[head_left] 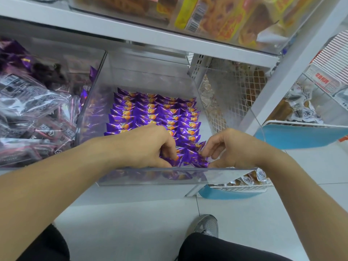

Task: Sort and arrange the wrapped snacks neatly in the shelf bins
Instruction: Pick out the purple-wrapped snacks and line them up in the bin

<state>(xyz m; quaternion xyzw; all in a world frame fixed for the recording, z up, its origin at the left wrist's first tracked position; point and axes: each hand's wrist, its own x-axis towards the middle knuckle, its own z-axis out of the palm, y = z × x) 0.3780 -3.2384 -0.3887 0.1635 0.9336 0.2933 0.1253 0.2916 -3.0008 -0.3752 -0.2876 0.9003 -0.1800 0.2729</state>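
A clear plastic bin [169, 177] on the lower shelf holds purple wrapped snacks [156, 110] with an orange picture, laid in several neat overlapping rows. Both my hands reach over the bin's front wall. My left hand [150, 146] has its fingers curled down onto the snacks at the front of the rows, pinching one. My right hand [227, 147] pinches a loose purple snack [197, 157] between thumb and fingertips at the front right of the bin. The snacks under my palms are hidden.
A clear bin [37, 102] of dark purple bagged snacks stands to the left. A wire mesh divider [226, 98] is on the right, with a blue-fronted wire basket [301, 134] of packets beyond. A shelf [150, 34] with yellow packages hangs overhead. My shoe [207, 225] is on the tiled floor.
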